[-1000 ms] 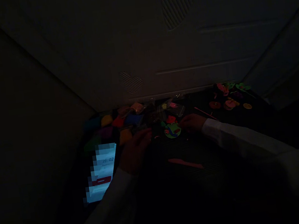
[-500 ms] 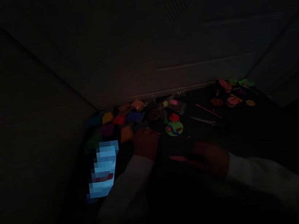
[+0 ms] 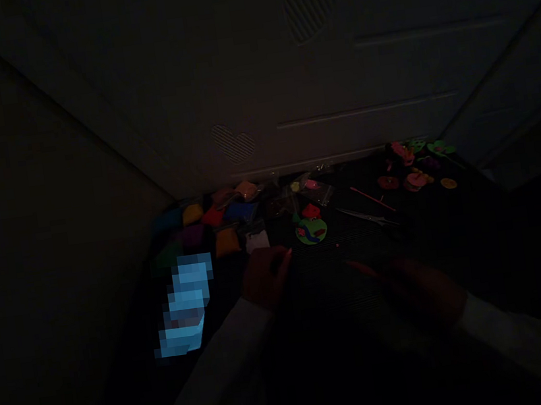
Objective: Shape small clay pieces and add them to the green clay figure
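Observation:
The scene is very dark. My left hand (image 3: 264,277) is closed in a pinch just in front of a bag of white clay (image 3: 257,240). A tiny pale spot shows at its fingertips, too dim to tell whether it is a nail or a bit of clay. My right hand (image 3: 424,288) is closed round a pink modelling tool (image 3: 360,268), whose pointed end sticks out to the left. Between and beyond the hands lies a round green clay piece (image 3: 311,231) with blue, red and brown bits on it and a red shape (image 3: 311,210) at its top. A tiny pink dot (image 3: 337,245) lies nearby.
Several bags of coloured clay, one orange (image 3: 226,241), line the back left. A lit phone (image 3: 184,307) lies at the left. Scissors (image 3: 367,217) and a pink stick (image 3: 372,198) are right of the green piece. Clay figures (image 3: 416,181) sit at the back right, before a panel.
My right hand has moved right with the pink tool. My left hand has drawn slightly nearer me, uncovering the bag of white clay. The view has shifted a little.

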A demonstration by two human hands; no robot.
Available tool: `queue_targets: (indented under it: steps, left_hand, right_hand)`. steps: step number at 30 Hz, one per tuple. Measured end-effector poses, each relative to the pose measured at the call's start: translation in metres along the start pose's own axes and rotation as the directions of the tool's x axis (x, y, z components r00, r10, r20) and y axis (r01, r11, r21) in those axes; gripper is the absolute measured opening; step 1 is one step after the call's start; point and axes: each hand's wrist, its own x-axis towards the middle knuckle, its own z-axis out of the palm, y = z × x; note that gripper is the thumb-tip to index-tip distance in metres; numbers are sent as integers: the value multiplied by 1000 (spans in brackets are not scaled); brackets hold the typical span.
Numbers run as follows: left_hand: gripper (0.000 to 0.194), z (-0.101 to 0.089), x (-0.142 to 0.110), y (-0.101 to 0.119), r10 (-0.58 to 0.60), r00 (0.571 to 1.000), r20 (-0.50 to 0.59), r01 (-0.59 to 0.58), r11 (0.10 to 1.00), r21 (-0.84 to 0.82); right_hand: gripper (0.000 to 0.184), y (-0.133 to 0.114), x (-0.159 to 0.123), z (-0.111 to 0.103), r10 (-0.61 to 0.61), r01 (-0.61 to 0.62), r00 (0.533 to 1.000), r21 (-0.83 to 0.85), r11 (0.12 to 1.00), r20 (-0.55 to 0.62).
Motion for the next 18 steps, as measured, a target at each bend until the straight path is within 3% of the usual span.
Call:
queue_targets:
  steps: [5, 10, 13, 15, 18]
  left_hand:
    - [21, 3, -7, 12, -86, 986, 141, 115, 971, -209]
    - [22, 0, -6, 18, -204, 934, 294, 309, 875, -374]
    - [22, 1, -6, 16, -241, 895, 375, 404, 794, -454]
    - [22, 4, -6, 13, -250, 873, 420, 452, 739, -499]
    - [20, 7, -6, 9, -251, 853, 457, 494, 670, -554]
  right_hand:
    - [28, 19, 27, -10, 65, -75, 985, -56, 996, -161]
    - [28, 0, 51, -17, -19, -8, 960, -94, 996, -280]
    - [26, -28, 53, -19, -214, 203, 940, -67, 977, -265]
    - [25, -48, 56, -16, -424, 445, 862, 15, 895, -279]
    - [26, -69, 63, -4, -530, 575, 782, 49, 817, -328]
